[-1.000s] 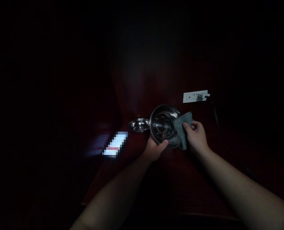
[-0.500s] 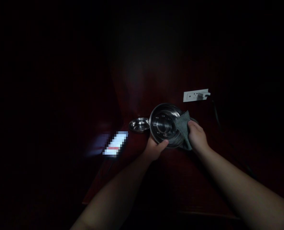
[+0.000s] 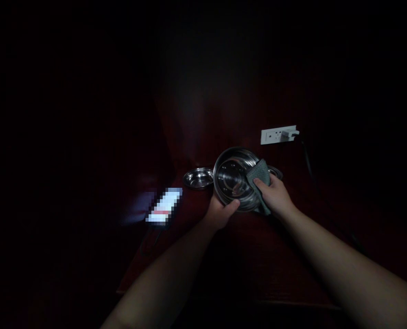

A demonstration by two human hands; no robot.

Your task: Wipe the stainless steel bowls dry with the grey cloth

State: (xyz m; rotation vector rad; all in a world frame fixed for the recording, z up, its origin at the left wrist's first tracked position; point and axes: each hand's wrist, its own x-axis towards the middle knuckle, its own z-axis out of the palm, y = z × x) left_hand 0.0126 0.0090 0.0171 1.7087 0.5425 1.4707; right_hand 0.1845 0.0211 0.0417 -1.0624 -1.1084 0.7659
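A shiny metal bowl [image 3: 229, 176] is held up and tilted, its inside facing me. My left hand [image 3: 222, 212] grips its lower left rim, the thumb over the edge and the other fingers hidden behind. My right hand [image 3: 275, 192] is closed on a grey-green cloth [image 3: 257, 173], which is folded over the bowl's right rim. The thumb presses the cloth against the inner side; the fingers behind the bowl are out of sight. Behind on the left, a shallow metal dish [image 3: 198, 179] rests on the dark red table [image 3: 258, 269].
A lit phone [image 3: 165, 206], its screen blurred out, lies at the table's left side with a cable near it. Another metal dish [image 3: 276, 172] shows partly behind my right hand. On the back wall is a white socket [image 3: 272, 135] with a plug and a dark cord [image 3: 307, 157].
My right hand has moved slightly left with the cloth, and its thumb now lies over the cloth at the rim. The left hand keeps its hold on the bowl.
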